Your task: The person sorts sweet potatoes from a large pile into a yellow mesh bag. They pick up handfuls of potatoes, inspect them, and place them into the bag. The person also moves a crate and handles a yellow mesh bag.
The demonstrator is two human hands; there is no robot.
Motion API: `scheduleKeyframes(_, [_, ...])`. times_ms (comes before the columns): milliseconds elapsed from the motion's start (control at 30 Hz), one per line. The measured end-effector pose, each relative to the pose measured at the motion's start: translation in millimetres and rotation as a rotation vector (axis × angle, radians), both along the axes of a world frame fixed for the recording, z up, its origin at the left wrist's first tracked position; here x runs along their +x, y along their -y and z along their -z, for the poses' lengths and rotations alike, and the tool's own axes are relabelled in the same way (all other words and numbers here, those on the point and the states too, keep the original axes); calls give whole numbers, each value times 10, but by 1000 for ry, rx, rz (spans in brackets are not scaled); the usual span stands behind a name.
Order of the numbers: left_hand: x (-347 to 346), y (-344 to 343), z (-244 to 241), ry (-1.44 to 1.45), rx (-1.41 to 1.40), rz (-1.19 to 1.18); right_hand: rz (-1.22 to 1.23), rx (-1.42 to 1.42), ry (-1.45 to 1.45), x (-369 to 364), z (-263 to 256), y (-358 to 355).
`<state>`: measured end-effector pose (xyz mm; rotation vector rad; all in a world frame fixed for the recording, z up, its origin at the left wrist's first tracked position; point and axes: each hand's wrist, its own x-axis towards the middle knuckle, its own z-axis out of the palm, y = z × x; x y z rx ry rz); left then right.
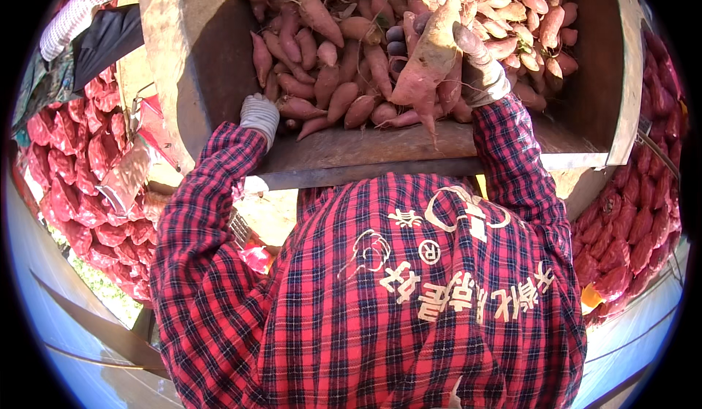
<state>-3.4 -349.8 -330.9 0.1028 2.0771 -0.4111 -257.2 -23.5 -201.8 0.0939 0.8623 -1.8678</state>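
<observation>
Before me lies a heap of sweet potatoes (351, 63) in a wooden trough (351, 154). My right hand (482, 66), in a soiled white glove, grips a large forked sweet potato (430, 52) by its side. This root is held above the heap, its thin tail pointing towards the trough's front edge. My left hand (260, 115), in a pale ribbed glove, rests at the heap's left front corner, beside a sweet potato (300, 107). Its fingers are curled down and partly hidden, so I cannot tell whether they hold anything.
The trough's left side wall (170, 52) and right side wall (628, 80) rise beside the heap. Red mesh sacks (82, 157) are stacked at the left, with more red sacks (625, 228) at the right. Another person's sleeve (82, 14) shows at the upper left.
</observation>
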Motion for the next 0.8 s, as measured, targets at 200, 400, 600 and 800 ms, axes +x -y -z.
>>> scheduleKeyframes(200, [19,-95,47,-32,22,-32,112,102,70,34,64,-259])
scheduleKeyframes(400, [-616,-381,-761,371,18,-62,196,-47,99,-58,27,-549])
scheduleKeyframes(600, [-1416,-535,-2136,-672,534,-592,169,-241,151,53,-15,-564])
scheduleKeyframes(800, [-1736,-1683,-2152,-705,954,-385,216,-163,78,376,-68,-503])
